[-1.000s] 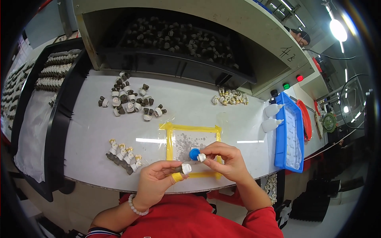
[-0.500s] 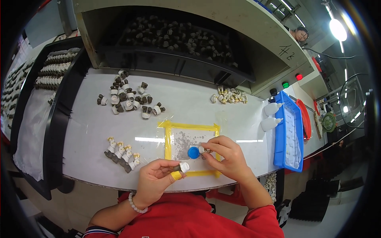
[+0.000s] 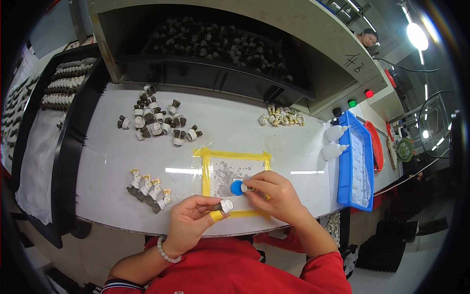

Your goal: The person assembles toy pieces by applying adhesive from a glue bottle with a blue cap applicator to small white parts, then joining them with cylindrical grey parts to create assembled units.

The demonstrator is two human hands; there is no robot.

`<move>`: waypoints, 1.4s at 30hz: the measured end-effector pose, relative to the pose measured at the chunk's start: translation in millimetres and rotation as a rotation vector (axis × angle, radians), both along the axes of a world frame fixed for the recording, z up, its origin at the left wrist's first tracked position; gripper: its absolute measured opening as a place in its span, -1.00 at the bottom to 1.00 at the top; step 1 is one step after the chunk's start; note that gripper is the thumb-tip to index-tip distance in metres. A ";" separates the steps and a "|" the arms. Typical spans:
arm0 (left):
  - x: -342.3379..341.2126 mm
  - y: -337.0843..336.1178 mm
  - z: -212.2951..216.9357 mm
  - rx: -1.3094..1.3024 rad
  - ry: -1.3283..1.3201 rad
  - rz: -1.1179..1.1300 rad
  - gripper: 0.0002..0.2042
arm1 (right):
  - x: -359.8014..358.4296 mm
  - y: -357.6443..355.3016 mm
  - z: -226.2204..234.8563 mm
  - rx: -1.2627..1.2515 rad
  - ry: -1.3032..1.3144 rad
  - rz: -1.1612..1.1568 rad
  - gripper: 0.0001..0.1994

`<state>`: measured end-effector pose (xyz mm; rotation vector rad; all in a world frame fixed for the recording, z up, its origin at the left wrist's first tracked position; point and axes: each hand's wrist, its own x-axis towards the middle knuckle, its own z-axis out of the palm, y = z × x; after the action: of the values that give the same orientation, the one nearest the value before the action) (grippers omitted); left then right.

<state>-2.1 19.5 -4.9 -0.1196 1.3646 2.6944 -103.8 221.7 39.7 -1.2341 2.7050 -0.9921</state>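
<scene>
My left hand (image 3: 191, 215), a yellow wrap on one finger, pinches a small figurine's lower part (image 3: 226, 206), dark at one end with a white, hollow-looking end facing right. A round blue cap (image 3: 236, 189) rests on the work mat inside a yellow tape frame (image 3: 206, 174). At the cap's right edge, my right hand (image 3: 276, 196) grips a small white figurine piece (image 3: 244, 187) between thumb and fingers; most of that piece is hidden by the fingers. Left of my left hand, several joined figurines (image 3: 149, 188) with white bodies, dark bases and yellowish tops lie in a slanting row.
Loose dark-and-white figurine parts (image 3: 156, 117) lie at the back left, small white-and-gold pieces (image 3: 281, 116) at the back right. A black tray (image 3: 73, 127) stands left; two white bottles (image 3: 334, 152) and a blue tray (image 3: 345, 171) stand right. A shelf (image 3: 313, 54) spans the back.
My right hand has shifted slightly left and lower, bringing its white piece against the blue cap's right edge. My left hand keeps its figurine part in nearly the same place.
</scene>
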 end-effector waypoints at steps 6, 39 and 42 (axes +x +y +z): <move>1.0 0.9 -1.0 -0.009 -0.017 0.033 -0.79 | 8.5 -4.2 9.8 -0.200 -0.251 -0.038 -0.74; 33.7 -88.6 37.6 -1.475 0.355 0.505 -0.52 | 32.6 -67.2 -2.7 -0.185 -0.109 0.363 -0.73; 26.0 -102.2 35.2 -1.585 0.235 0.441 -0.51 | 29.3 -87.6 -9.0 -0.161 -0.043 0.411 -0.76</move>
<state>23.9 -82.7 30.3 -0.2327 3.3854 1.0864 -74.4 134.1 30.7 -1.6803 2.2352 -1.1695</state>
